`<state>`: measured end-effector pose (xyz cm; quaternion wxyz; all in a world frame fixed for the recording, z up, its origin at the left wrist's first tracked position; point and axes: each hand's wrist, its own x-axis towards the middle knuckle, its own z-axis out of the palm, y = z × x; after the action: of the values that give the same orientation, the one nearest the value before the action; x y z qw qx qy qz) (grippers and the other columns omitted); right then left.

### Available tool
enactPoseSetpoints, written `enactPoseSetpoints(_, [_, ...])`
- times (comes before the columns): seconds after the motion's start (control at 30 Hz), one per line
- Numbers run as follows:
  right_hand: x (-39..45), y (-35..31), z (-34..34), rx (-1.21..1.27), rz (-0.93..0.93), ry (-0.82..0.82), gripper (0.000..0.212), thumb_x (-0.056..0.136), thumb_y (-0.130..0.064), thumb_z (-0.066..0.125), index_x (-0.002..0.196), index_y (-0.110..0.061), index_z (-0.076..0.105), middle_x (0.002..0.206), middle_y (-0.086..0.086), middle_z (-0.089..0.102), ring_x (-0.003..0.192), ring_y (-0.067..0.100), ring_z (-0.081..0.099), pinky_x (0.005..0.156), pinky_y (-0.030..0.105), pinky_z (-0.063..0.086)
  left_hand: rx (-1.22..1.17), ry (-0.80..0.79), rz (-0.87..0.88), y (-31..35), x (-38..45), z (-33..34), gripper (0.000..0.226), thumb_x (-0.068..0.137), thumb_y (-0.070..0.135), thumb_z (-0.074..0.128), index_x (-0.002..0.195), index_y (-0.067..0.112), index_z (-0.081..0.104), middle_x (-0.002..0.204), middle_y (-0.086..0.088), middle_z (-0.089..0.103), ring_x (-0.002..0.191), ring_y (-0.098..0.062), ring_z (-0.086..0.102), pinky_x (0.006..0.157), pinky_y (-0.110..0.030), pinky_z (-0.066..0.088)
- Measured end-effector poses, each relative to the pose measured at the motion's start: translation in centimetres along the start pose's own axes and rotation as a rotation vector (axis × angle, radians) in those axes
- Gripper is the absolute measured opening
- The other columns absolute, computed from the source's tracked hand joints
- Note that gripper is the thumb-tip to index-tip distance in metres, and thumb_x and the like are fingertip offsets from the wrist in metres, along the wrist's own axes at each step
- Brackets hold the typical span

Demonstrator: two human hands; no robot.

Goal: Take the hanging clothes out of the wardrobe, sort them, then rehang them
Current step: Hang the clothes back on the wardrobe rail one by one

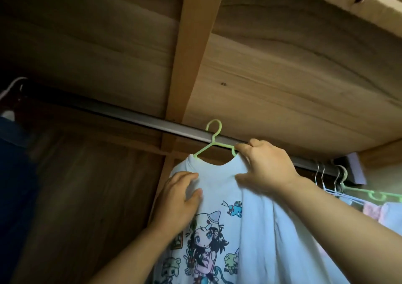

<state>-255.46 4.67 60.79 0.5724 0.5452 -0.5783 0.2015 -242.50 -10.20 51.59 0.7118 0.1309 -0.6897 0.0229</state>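
Observation:
A white T-shirt point(245, 236) with cartoon prints hangs on a light green plastic hanger point(212, 143). The hanger's hook sits level with the dark metal rail point(130, 118); whether it rests on the rail I cannot tell. My right hand point(264, 166) grips the shirt's right shoulder and the hanger's right arm. My left hand point(178, 199) holds the shirt's left shoulder, thumb and fingers closed on the fabric below the collar.
Several wire and green hangers point(339, 181) with pale garments hang at the rail's right end. Dark clothes point(13, 157) hang at the far left. A wooden shelf with a cross beam point(195, 50) lies just above the rail.

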Motion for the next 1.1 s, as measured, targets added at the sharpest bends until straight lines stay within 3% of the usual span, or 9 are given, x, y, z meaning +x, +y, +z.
enactPoseSetpoints(0.2, [0.2,-1.2,-0.6,-0.058,-0.021,-0.035,0.040,0.070,-0.040,0.066,0.103,-0.020,0.056,0.076,-0.002,0.035,0.076,0.029,0.049,0.061,0.030,0.030,0.009,-0.031,-0.023,-0.4,0.0,-0.2,0.039,0.088,0.022,0.062,0.127,0.017,0.057,0.129,0.008,0.051,0.120,-0.009,0.045,0.104,-0.029,0.038])
enactPoseSetpoints(0.33, [0.6,-2.2,-1.6,-0.105,-0.025,-0.058,0.030,0.069,-0.036,0.069,0.087,-0.015,0.057,0.070,-0.001,0.037,0.078,0.029,0.053,0.061,0.028,0.032,-0.005,-0.061,-0.034,-0.3,-0.1,-0.1,0.042,0.091,0.024,0.059,0.132,0.020,0.051,0.132,0.012,0.045,0.116,0.002,0.035,0.101,-0.020,0.033])
enactPoseSetpoints(0.53, [0.1,-2.1,-2.7,-0.138,0.030,-0.113,0.033,0.065,-0.035,0.071,0.066,-0.017,0.044,0.065,-0.001,0.042,0.063,0.023,0.046,0.058,0.026,0.034,-0.045,-0.078,-0.044,0.2,-0.6,0.3,0.039,0.089,0.020,0.061,0.127,0.019,0.056,0.128,0.007,0.051,0.117,-0.009,0.046,0.101,-0.026,0.038])
enactPoseSetpoints(0.6, [-0.9,-1.3,-1.9,-0.132,0.042,-0.134,0.030,0.065,-0.037,0.072,0.076,-0.016,0.053,0.071,0.000,0.046,0.070,0.024,0.053,0.058,0.027,0.033,-0.041,-0.086,-0.037,0.2,-0.9,0.4,0.037,0.087,0.018,0.062,0.124,0.018,0.059,0.124,0.004,0.054,0.116,-0.013,0.050,0.101,-0.030,0.040])
enactPoseSetpoints(0.67, [-2.0,-0.3,-0.6,-0.082,0.075,-0.131,0.042,0.068,-0.041,0.070,0.103,-0.021,0.056,0.083,0.000,0.044,0.091,0.026,0.057,0.062,0.028,0.032,-0.035,-0.084,-0.023,0.1,-1.1,0.6,0.037,0.087,0.017,0.063,0.123,0.019,0.059,0.124,0.004,0.055,0.116,-0.012,0.050,0.101,-0.029,0.040])
enactPoseSetpoints(0.77, [-3.7,0.8,1.2,0.021,0.104,-0.130,0.080,0.075,-0.048,0.068,0.143,-0.027,0.031,0.116,0.002,0.045,0.116,0.023,0.045,0.079,0.029,0.037,-0.048,-0.077,-0.017,-0.2,-1.2,0.9,0.037,0.088,0.018,0.062,0.124,0.018,0.058,0.127,0.006,0.052,0.119,-0.009,0.047,0.102,-0.024,0.037])
enactPoseSetpoints(0.9, [-5.7,1.6,3.0,0.264,0.173,-0.042,0.095,0.073,-0.049,0.072,0.148,-0.027,0.018,0.135,-0.005,0.037,0.127,0.014,0.033,0.097,0.027,0.034,-0.064,-0.086,-0.007,-0.1,-1.7,2.2,0.036,0.089,0.025,0.060,0.125,0.021,0.057,0.126,0.011,0.052,0.119,-0.005,0.046,0.101,-0.021,0.036])
enactPoseSetpoints(1.0, [-7.4,2.5,4.1,0.392,0.169,0.065,0.101,0.069,-0.046,0.077,0.148,-0.026,0.019,0.136,-0.005,0.036,0.127,0.013,0.031,0.101,0.027,0.031,-0.077,-0.085,0.004,0.8,-2.9,3.5,0.036,0.090,0.029,0.058,0.126,0.023,0.056,0.127,0.017,0.048,0.120,-0.001,0.043,0.096,-0.010,0.031])
enactPoseSetpoints(1.1, [-10.4,2.8,4.2,0.371,0.164,0.128,0.096,0.069,-0.044,0.077,0.147,-0.025,0.024,0.137,-0.004,0.037,0.125,0.014,0.032,0.100,0.027,0.030,-0.077,-0.081,0.002,2.1,-5.3,4.9,0.037,0.090,0.029,0.059,0.126,0.025,0.056,0.135,0.016,0.044,0.123,-0.002,0.040,0.099,-0.016,0.033])
